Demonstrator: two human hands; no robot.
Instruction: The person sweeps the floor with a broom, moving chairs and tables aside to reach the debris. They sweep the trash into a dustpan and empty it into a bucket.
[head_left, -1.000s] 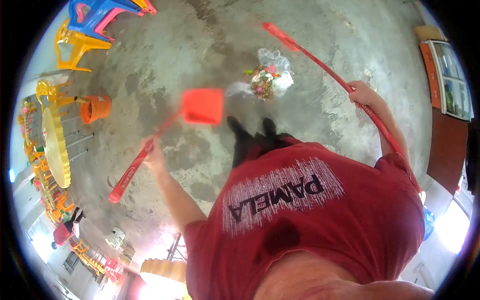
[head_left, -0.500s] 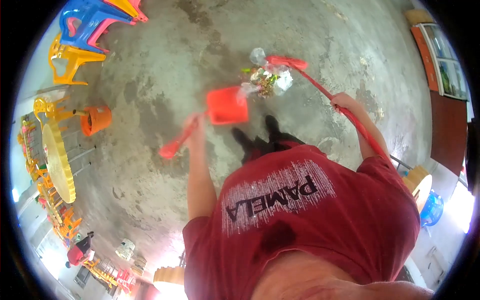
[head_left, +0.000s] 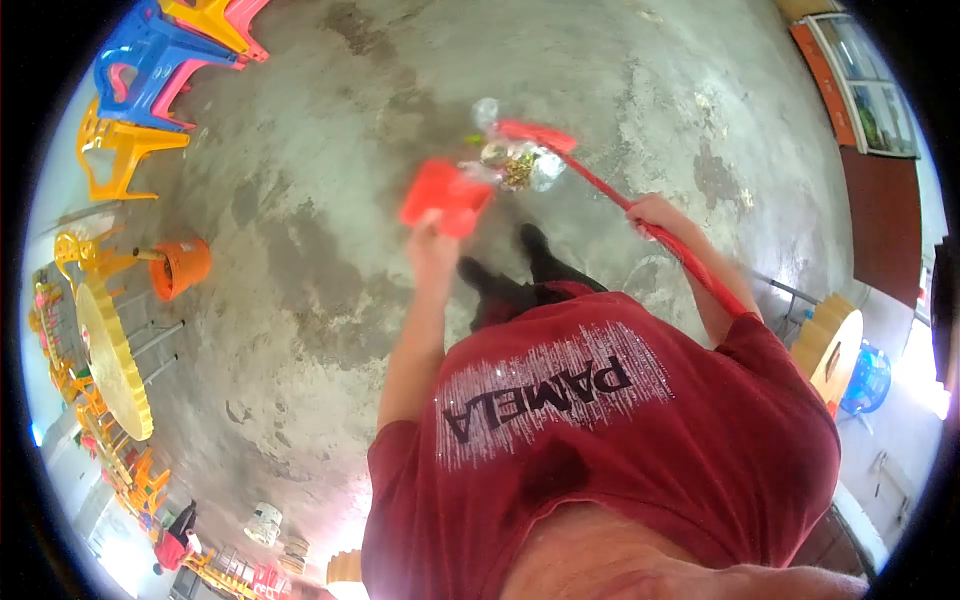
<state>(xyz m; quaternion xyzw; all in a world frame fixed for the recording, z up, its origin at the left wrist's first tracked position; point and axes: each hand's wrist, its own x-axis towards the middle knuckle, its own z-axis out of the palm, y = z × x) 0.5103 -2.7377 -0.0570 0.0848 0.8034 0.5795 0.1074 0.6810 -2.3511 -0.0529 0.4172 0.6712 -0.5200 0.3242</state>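
My left hand (head_left: 433, 240) is closed on the red dustpan (head_left: 440, 195), whose front edge is beside a small pile of litter (head_left: 518, 168) on the concrete floor. Both that hand and the pan are blurred. The fingers of my right hand (head_left: 655, 213) wrap round the handle of a red broom (head_left: 540, 134). Its handle runs back along my right forearm, and its head lies at the far side of the pile. Clear plastic (head_left: 486, 112) is next to the broom head.
Stacked plastic chairs (head_left: 150, 70) stand at the upper left. Below them are an orange bucket (head_left: 186, 266) and a round yellow table (head_left: 115, 360). A glass-fronted cabinet (head_left: 880, 100) is at the upper right. Another person (head_left: 172, 548) is far off at the lower left.
The dustpan has turned, and my left hand has moved forward and right towards it. My right hand and the broom appear further left in the view.
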